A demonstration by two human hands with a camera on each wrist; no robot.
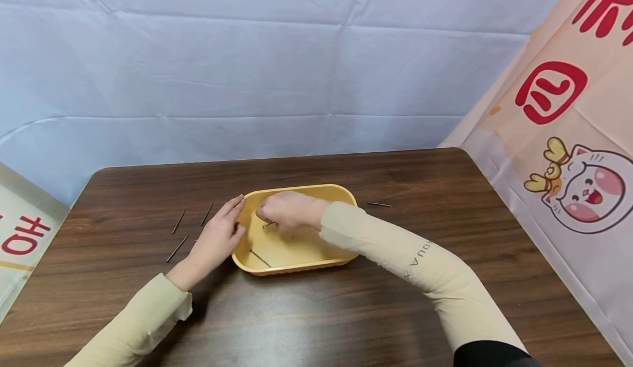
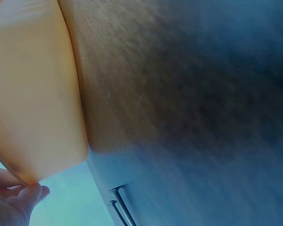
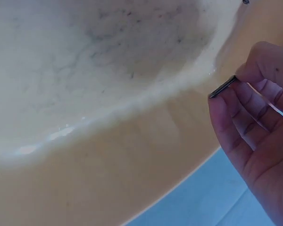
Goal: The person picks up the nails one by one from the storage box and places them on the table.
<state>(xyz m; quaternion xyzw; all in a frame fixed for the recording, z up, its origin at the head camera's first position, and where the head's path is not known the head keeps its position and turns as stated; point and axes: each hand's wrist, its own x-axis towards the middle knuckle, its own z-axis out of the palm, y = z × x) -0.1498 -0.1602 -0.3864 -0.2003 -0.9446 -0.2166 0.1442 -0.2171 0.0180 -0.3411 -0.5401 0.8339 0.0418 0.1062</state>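
A yellow plastic tub (image 1: 296, 268) stands on the table. My left hand (image 1: 217, 238) grips its left rim; the left wrist view shows the fingers (image 2: 32, 193) pinching the edge. Inside the tub, my right hand (image 1: 292, 209) pinches a dark nail (image 3: 222, 87) between thumb and fingers, just above the bottom. Another nail (image 1: 259, 258) lies in the tub near its front left corner. Outside, left of the tub, several nails lie scattered, among them one nail (image 1: 177, 249) in front and another nail (image 1: 206, 214) nearer the rim.
A single nail (image 1: 379, 204) rests on the table to the right of the tub. The dark wood table (image 1: 316, 323) has rounded back corners. A pale cloth (image 1: 237, 81) hangs behind it, and a printed banner (image 1: 578, 153) stands along the right side.
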